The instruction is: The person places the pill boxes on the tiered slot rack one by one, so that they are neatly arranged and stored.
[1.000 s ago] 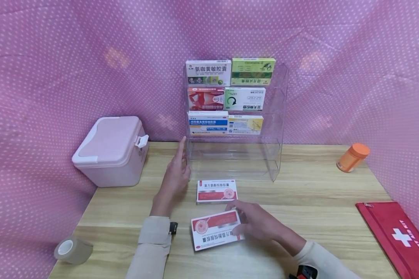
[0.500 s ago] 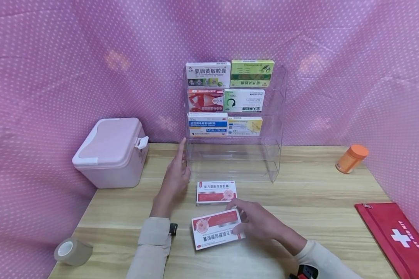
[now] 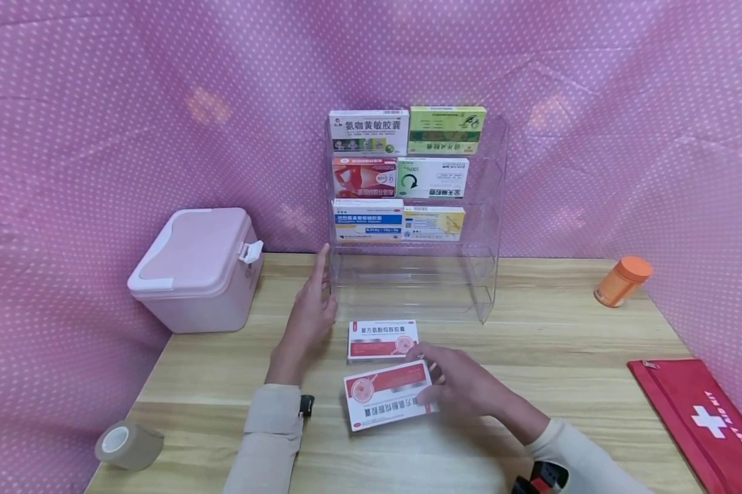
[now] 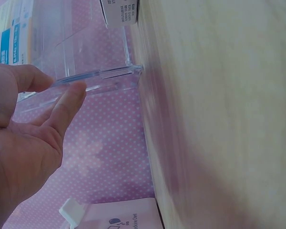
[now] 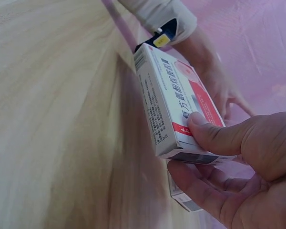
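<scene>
My right hand (image 3: pixel 439 381) grips a red-and-white medicine box (image 3: pixel 386 396) by its right end, thumb on top and fingers beneath (image 5: pixel 190 183), with the box (image 5: pixel 174 102) tilted up off the wooden table (image 3: pixel 556 343). A second, matching box (image 3: pixel 382 339) lies flat just behind it. My left hand (image 3: pixel 320 291) stands on edge with straight fingers against the left side of a clear acrylic rack (image 3: pixel 488 226). The left wrist view shows that hand (image 4: pixel 57 93) at the rack's front corner (image 4: pixel 100 74). Several medicine boxes fill the rack's upper three tiers; its bottom tier holds nothing.
A pink lidded case (image 3: pixel 195 267) stands at the left, with a tape roll (image 3: pixel 127 444) near the front left edge. An orange bottle (image 3: pixel 623 279) lies at the back right, and a red first-aid pouch (image 3: pixel 701 418) at the front right. Pink dotted cloth surrounds the table.
My right hand has closed on the near box, tilted it up and drawn it slightly toward the second box. The left hand has stayed put.
</scene>
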Motion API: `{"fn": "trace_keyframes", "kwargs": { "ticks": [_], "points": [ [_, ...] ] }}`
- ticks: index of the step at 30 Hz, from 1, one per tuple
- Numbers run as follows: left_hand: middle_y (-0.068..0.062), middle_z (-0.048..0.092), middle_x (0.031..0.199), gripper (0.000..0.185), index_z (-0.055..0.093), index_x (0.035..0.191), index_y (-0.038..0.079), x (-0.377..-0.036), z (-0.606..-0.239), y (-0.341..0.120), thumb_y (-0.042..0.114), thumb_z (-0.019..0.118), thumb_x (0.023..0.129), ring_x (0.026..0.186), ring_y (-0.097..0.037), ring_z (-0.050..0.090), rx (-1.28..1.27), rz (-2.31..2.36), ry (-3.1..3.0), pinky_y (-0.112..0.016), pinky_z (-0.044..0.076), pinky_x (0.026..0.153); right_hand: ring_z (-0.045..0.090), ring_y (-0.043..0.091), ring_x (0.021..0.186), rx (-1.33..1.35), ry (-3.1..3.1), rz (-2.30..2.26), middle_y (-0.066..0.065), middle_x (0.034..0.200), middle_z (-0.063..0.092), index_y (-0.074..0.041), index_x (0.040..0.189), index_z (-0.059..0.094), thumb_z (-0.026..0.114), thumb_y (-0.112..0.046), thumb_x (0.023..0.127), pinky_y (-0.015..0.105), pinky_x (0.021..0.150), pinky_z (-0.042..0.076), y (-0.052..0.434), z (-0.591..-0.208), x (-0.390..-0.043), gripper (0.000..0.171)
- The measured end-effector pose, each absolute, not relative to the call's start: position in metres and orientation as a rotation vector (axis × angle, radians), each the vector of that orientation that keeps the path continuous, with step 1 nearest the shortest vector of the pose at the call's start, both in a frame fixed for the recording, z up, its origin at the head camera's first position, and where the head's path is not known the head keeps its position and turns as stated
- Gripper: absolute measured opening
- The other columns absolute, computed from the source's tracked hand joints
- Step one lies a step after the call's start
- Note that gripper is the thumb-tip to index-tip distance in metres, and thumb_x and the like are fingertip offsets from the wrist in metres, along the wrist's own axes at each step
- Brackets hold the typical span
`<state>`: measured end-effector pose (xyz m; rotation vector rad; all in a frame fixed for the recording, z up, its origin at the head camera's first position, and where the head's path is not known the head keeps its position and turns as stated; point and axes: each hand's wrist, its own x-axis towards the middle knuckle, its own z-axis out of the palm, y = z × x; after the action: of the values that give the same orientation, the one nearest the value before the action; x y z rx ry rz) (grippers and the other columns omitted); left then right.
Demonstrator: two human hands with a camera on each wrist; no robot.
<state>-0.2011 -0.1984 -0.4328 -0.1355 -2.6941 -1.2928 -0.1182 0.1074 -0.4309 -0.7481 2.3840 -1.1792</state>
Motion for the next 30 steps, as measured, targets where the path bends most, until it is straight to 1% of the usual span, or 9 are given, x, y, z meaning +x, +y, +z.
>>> {"fn": "trace_keyframes", "kwargs": {
  "ticks": [4, 8, 12, 18, 23, 30],
  "points": [
    [-0.016, 0.039, 0.173, 0.114, -0.006, 0.161, 0.068, -0.201, -0.432, -0.199, -0.006, 0.057, 0.101, 0.154, -0.039, 0.049, -0.139, -1.301, -2.692, -0.054, 0.048, 0.126, 0.073, 0.016, 0.1, -0.748, 2.391, -1.173, 0.002, 0.117, 0.077, -0.017, 0.133, 0.064, 0.084, -0.01, 0.091, 0.028, 0.086, 0.065, 0.111, -0.428, -0.121, 0.046],
    [-0.015, 0.036, 0.175, 0.114, -0.007, 0.161, 0.068, -0.201, -0.432, -0.198, -0.006, 0.057, 0.101, 0.155, -0.039, 0.048, -0.137, -1.304, -2.692, -0.054, 0.047, 0.126, 0.073, 0.015, 0.098, -0.776, 2.41, -1.172, 0.005, 0.118, 0.076, -0.016, 0.133, 0.064, 0.084, -0.009, 0.091, 0.026, 0.082, 0.065, 0.115, -0.425, -0.124, 0.048],
    [-0.014, 0.034, 0.176, 0.114, -0.007, 0.162, 0.067, -0.201, -0.432, -0.198, -0.006, 0.057, 0.102, 0.155, -0.039, 0.047, -0.14, -1.307, -2.69, -0.053, 0.047, 0.126, 0.073, 0.017, 0.098, -0.763, 2.426, -1.19, 0.007, 0.119, 0.076, -0.017, 0.133, 0.064, 0.084, -0.008, 0.091, 0.025, 0.08, 0.065, 0.118, -0.42, -0.128, 0.048],
    [-0.015, 0.039, 0.173, 0.114, -0.007, 0.162, 0.067, -0.2, -0.431, -0.197, -0.006, 0.057, 0.102, 0.154, -0.039, 0.049, -0.138, -1.294, -2.692, -0.055, 0.049, 0.125, 0.073, 0.017, 0.097, -0.788, 2.464, -1.204, 0.01, 0.118, 0.076, -0.014, 0.132, 0.063, 0.083, -0.006, 0.092, 0.024, 0.078, 0.064, 0.124, -0.41, -0.134, 0.046],
    [-0.014, 0.038, 0.174, 0.114, -0.007, 0.161, 0.068, -0.2, -0.429, -0.197, -0.005, 0.057, 0.102, 0.153, -0.039, 0.05, -0.131, -1.278, -2.698, -0.055, 0.049, 0.125, 0.073, 0.02, 0.1, -0.753, 2.506, -1.204, 0.013, 0.121, 0.075, -0.013, 0.133, 0.062, 0.082, -0.006, 0.093, 0.027, 0.079, 0.066, 0.129, -0.403, -0.14, 0.045],
    [-0.014, 0.036, 0.175, 0.113, -0.007, 0.162, 0.067, -0.199, -0.429, -0.196, -0.006, 0.057, 0.102, 0.154, -0.039, 0.048, -0.126, -1.29, -2.697, -0.055, 0.049, 0.125, 0.073, 0.027, 0.102, -0.712, 2.629, -1.232, 0.017, 0.124, 0.071, -0.008, 0.135, 0.062, 0.083, -0.002, 0.091, 0.034, 0.08, 0.069, 0.138, -0.397, -0.15, 0.05]
  ]
}}
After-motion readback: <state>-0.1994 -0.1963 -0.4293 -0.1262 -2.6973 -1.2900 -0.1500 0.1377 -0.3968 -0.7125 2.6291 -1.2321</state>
